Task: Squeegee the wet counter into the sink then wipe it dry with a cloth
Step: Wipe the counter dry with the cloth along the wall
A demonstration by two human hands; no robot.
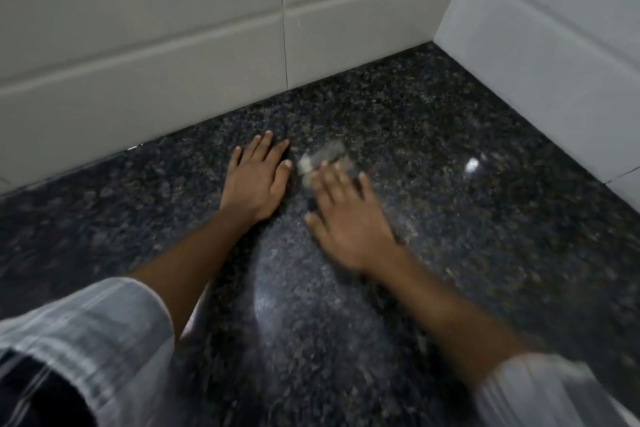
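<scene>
Granite counter, dark and speckled, glossy with a bright glint at right of frame and a pale sheen at lower centre; wet or merely polished, not determinable. Pale rectangular wall tiles across the upper frame, meeting in a corner at upper right. Left hand at centre, laid flat on the stone, fingers spread, holding nothing. Right hand just beside it, motion-blurred, fingers extended over a small greyish object at its fingertips; grip not discernible, and cloth or squeegee not distinguishable. Striped light sleeves at both lower corners. Sink outside the frame, so direction of drainage unknown.

Likely risks, as judgement: slipping of the bracing palm on smooth stone if a water film is present; streaks left behind through fast, uneven passes; moisture pushed into the tile joint along the back edge rather than toward the sink.
</scene>
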